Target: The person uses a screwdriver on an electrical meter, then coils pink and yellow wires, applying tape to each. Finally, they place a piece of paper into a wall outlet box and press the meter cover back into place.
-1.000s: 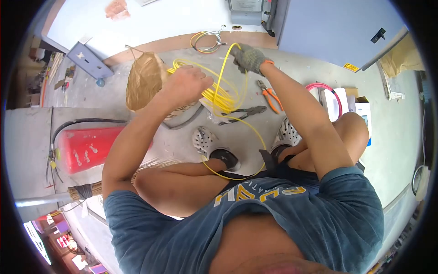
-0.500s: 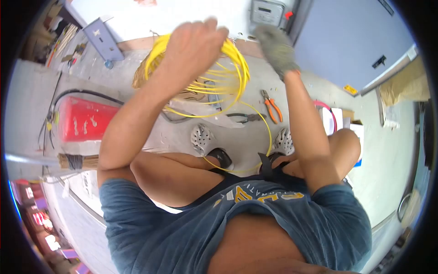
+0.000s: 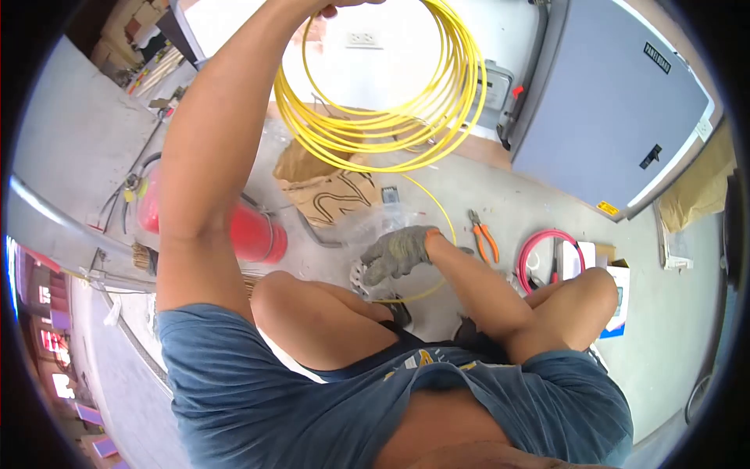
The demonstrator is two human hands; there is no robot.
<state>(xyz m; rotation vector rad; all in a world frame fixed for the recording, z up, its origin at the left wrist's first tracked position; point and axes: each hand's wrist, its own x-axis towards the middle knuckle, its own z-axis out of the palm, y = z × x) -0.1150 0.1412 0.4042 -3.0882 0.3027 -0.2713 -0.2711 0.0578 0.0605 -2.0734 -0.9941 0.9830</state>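
My left arm is raised high, and my left hand [image 3: 337, 6], mostly cut off by the top edge, is shut on a coil of yellow wire [image 3: 383, 129] that hangs below it in several loops. A loose tail of the wire [image 3: 447, 223] curves down from the coil to the floor by my feet. My right hand [image 3: 393, 254], in a grey glove with an orange cuff, is low in front of my knee. Its fingers are loosely curled and apart, just above the lower bend of the tail. Nothing shows in its grip.
Orange-handled pliers [image 3: 483, 234] lie on the concrete floor, with a pink hose coil [image 3: 539, 246] and white boxes [image 3: 617, 293] to the right. A red fire extinguisher [image 3: 254, 230] and a brown paper bag [image 3: 324, 187] lie left. A grey-blue cabinet [image 3: 617, 117] stands behind.
My left hand has lifted the yellow coil from in front of me to high overhead. My gloved right hand has dropped from beside the coil to near my knee.
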